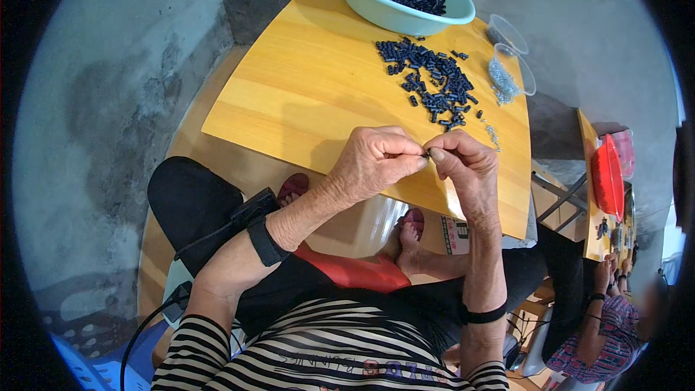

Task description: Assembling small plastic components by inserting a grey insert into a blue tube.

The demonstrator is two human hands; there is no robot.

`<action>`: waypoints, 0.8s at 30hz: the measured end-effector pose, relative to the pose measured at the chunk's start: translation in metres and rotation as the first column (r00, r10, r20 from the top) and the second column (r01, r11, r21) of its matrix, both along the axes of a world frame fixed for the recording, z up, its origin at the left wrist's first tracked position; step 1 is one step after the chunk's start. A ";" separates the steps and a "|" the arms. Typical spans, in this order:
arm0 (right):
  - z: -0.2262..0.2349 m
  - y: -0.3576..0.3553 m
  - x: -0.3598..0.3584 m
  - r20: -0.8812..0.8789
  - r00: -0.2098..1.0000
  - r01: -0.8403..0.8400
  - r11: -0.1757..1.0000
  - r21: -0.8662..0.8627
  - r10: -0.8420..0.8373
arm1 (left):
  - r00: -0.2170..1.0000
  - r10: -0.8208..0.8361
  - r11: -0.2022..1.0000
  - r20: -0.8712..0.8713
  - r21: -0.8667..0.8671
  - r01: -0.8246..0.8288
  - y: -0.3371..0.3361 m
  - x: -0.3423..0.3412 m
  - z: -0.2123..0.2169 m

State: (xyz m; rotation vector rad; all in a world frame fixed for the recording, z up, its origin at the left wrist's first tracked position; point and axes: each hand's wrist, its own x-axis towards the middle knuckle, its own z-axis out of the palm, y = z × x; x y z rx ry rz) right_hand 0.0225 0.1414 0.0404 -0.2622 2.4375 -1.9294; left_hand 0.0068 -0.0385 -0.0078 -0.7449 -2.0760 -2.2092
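The left hand [373, 163] and the right hand [463, 163] meet over the near edge of the yellow wooden bench [304, 87]. The fingertips of both hands pinch one tiny dark piece [427, 153] between them. The piece is too small to see well, but it looks like the little black tubes on the bench. The other fingers of each hand are curled in.

A pile of small black tubes [434, 83] lies on the bench, a bit past the hands and to the right. Just beside the pile, further right, sits a little heap of silver metal bits [501, 81]. It lies half inside a clear plastic cup [523, 69]. A second clear cup [507, 31] stands just behind it.

At the far end of the bench is a light blue bowl [402, 11], full of more black tubes.

Each wrist has a black band. The left band [264, 240] has a wire running from it.

Far to the right, another person [601, 318] in a patterned top sits at a second bench with a red tray [607, 177] on it.
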 end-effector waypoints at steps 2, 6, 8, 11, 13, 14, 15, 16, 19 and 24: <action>0.000 -0.001 -0.001 -0.008 1.000 -0.004 0.998 0.064 0.005 | 1.000 -0.009 1.000 0.002 -0.028 0.009 0.000 0.000 0.000; -0.001 -0.002 0.000 -0.134 0.991 0.036 0.980 0.197 -0.010 | 1.000 0.003 0.998 0.001 -0.062 -0.003 0.000 0.001 -0.001; -0.003 -0.003 0.001 -0.154 0.988 0.058 0.971 0.231 -0.023 | 1.000 0.002 0.998 -0.001 -0.065 -0.002 0.001 0.000 -0.005; -0.008 -0.003 0.002 -0.206 0.978 0.084 0.964 0.252 -0.032 | 1.000 0.015 0.996 0.024 -0.092 -0.013 0.001 0.001 -0.005; -0.010 -0.001 0.001 -0.305 0.952 0.071 0.944 0.322 0.032 | 1.000 0.008 0.993 -0.019 -0.122 -0.010 0.001 0.000 -0.005; -0.009 -0.001 0.001 -0.306 0.952 0.076 0.944 0.322 0.028 | 1.000 0.003 0.993 -0.020 -0.122 -0.005 0.001 0.000 -0.006; -0.006 -0.003 0.000 -0.336 0.941 0.078 0.930 0.359 0.050 | 1.000 0.019 0.990 -0.024 -0.140 -0.022 0.001 -0.001 -0.007; -0.004 -0.004 0.000 -0.364 0.929 0.082 0.915 0.395 0.074 | 0.999 0.035 0.987 -0.028 -0.158 -0.039 0.001 -0.001 -0.009; -0.008 -0.004 0.001 -0.182 0.983 0.080 0.963 0.257 -0.033 | 1.000 0.026 0.991 0.018 -0.131 -0.024 0.003 -0.002 -0.010; -0.008 0.002 0.001 -0.049 0.998 0.037 0.996 0.081 -0.033 | 0.992 -0.043 0.999 0.122 -0.027 0.046 0.002 0.001 -0.004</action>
